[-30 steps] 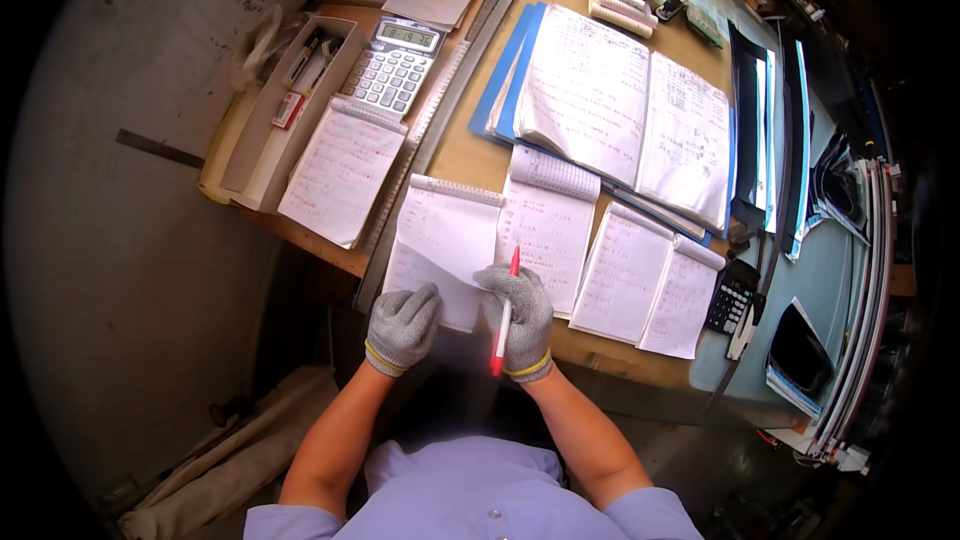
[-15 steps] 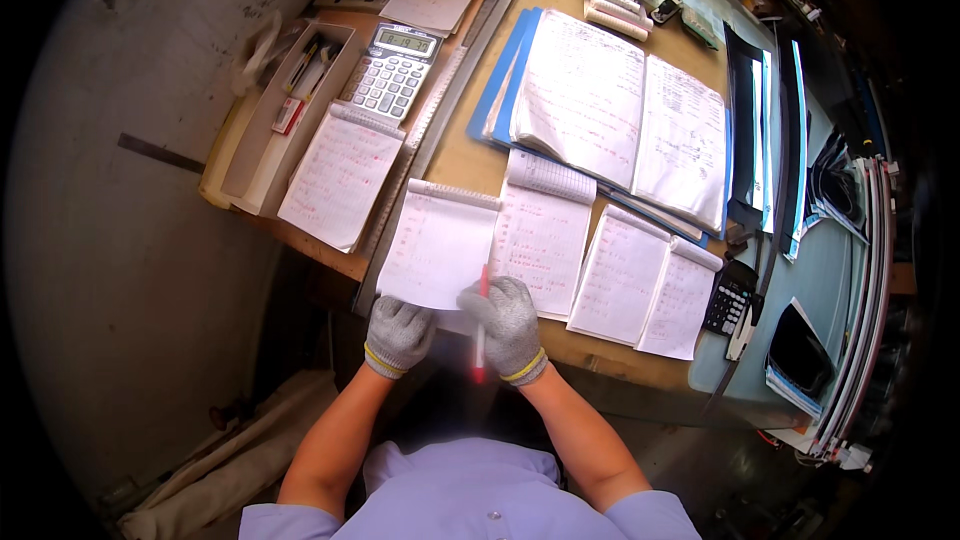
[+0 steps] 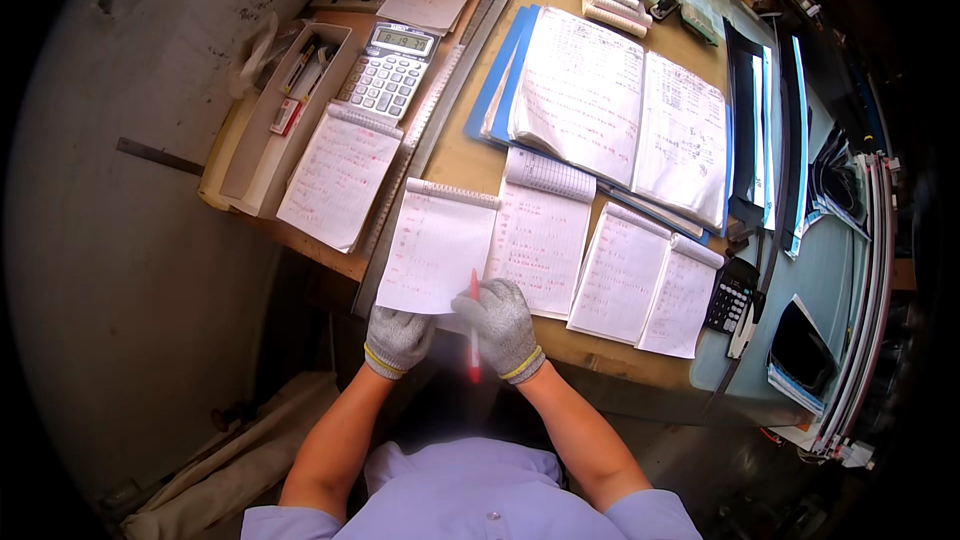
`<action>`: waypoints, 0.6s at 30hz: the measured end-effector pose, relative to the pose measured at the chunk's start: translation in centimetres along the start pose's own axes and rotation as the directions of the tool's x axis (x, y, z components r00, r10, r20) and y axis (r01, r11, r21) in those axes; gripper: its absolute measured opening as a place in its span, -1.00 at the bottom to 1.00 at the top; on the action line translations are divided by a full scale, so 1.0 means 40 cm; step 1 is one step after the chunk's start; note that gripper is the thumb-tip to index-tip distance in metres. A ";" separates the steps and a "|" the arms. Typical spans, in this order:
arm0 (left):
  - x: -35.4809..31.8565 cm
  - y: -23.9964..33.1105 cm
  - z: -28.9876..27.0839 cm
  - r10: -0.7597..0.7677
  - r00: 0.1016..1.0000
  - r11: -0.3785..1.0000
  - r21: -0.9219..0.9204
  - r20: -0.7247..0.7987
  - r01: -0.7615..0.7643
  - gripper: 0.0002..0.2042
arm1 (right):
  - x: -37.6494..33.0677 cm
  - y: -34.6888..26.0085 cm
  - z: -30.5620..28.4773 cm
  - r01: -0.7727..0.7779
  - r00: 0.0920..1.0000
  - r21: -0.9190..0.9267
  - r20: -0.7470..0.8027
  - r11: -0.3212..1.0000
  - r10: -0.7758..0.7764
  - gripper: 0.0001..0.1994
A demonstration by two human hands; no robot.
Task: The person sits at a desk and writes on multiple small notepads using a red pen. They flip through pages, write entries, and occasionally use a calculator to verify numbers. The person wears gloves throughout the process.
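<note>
My left hand (image 3: 398, 340), in a grey knit glove with a yellow cuff band, is closed at the lower edge of a spiral notepad (image 3: 435, 250); the raised page hides its fingertips. My right hand (image 3: 505, 328), gloved the same way, holds a red-and-white pen (image 3: 474, 340) upright between its fingers, close to the page's lower right corner. The pen and these fingers are slightly blurred. Just to the right, a second notepad (image 3: 540, 250) with red handwriting lies partly under a blue folder.
The open ledger (image 3: 580, 90) rests on the blue folder (image 3: 485, 105). Two more pads (image 3: 620, 270) lie right, beside a black calculator (image 3: 732, 292) and a box cutter (image 3: 742, 335). Left are a grey calculator (image 3: 385, 80), another notepad (image 3: 340, 175) and a pen box (image 3: 245, 165).
The lower part of the notepad's page has come down over my left fingers. My right hand and the pen have shifted slightly left.
</note>
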State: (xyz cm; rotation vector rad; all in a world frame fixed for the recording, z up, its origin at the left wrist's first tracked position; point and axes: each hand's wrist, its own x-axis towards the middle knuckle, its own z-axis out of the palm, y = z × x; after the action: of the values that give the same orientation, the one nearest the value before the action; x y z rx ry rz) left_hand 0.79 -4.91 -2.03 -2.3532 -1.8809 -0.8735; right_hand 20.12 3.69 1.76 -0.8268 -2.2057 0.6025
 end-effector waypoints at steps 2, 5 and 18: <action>-0.001 0.000 0.001 -0.007 1.000 1.000 -0.014 -0.010 0.006 -0.56 | 0.001 0.004 0.003 0.008 1.000 -0.020 -0.009 1.000 -0.009 -0.83; 0.004 0.000 0.001 -0.008 1.000 1.000 -0.022 -0.024 0.007 -0.56 | -0.001 0.005 0.003 0.006 1.000 -0.007 -0.011 1.000 -0.006 -0.85; 0.006 0.000 0.003 -0.003 0.999 1.000 -0.011 -0.034 0.003 -0.66 | 0.002 0.005 0.007 -0.021 1.000 0.026 -0.015 0.999 0.022 -0.87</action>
State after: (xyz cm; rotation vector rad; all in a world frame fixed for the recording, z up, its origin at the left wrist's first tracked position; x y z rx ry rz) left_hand 0.90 -4.66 -2.04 -2.3266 -1.8725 -0.9200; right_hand 19.96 3.82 1.50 -0.8402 -2.1732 0.6322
